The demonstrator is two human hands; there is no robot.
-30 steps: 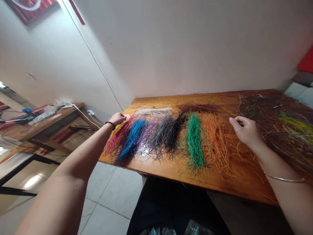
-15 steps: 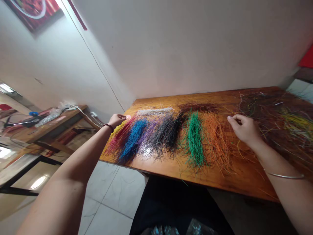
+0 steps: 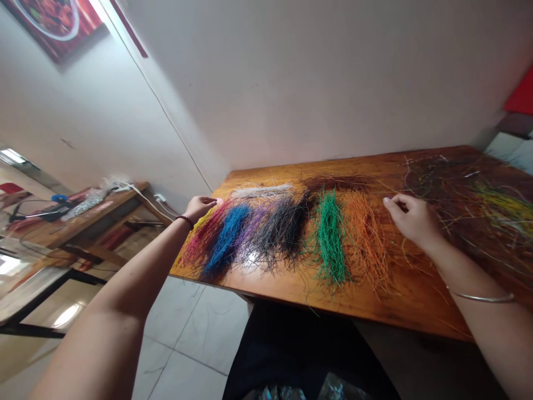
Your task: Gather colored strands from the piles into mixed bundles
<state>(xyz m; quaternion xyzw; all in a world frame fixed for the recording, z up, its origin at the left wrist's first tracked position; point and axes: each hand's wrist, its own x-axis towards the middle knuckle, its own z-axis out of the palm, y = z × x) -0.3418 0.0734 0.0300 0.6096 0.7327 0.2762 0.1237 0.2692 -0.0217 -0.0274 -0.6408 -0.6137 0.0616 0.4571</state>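
Observation:
My left hand (image 3: 200,209) is closed in a pinch at the far left of the wooden table, above the yellow strands (image 3: 195,222) and beside the red strands (image 3: 208,225). A small pinkish thing (image 3: 219,201) shows at its fingertips; whether it is held is unclear. On the other side, my right hand (image 3: 412,218) hovers right of the orange strands (image 3: 368,244), thumb and forefinger together. Anything in that pinch is too thin to make out. Between the hands lie blue (image 3: 229,236), purple (image 3: 252,225), black (image 3: 278,228) and green strands (image 3: 331,239).
White strands (image 3: 262,191) and dark brown strands (image 3: 337,182) lie along the back of the table (image 3: 283,294). A tangled mixed heap (image 3: 458,194) covers its right end. Behind rises a wall (image 3: 316,83). Another wooden table (image 3: 87,214) with cables stands left.
The view has shifted slightly. My right hand has moved a little to the left, still pinched. My left hand stays almost in place, and the strand bundles look the same.

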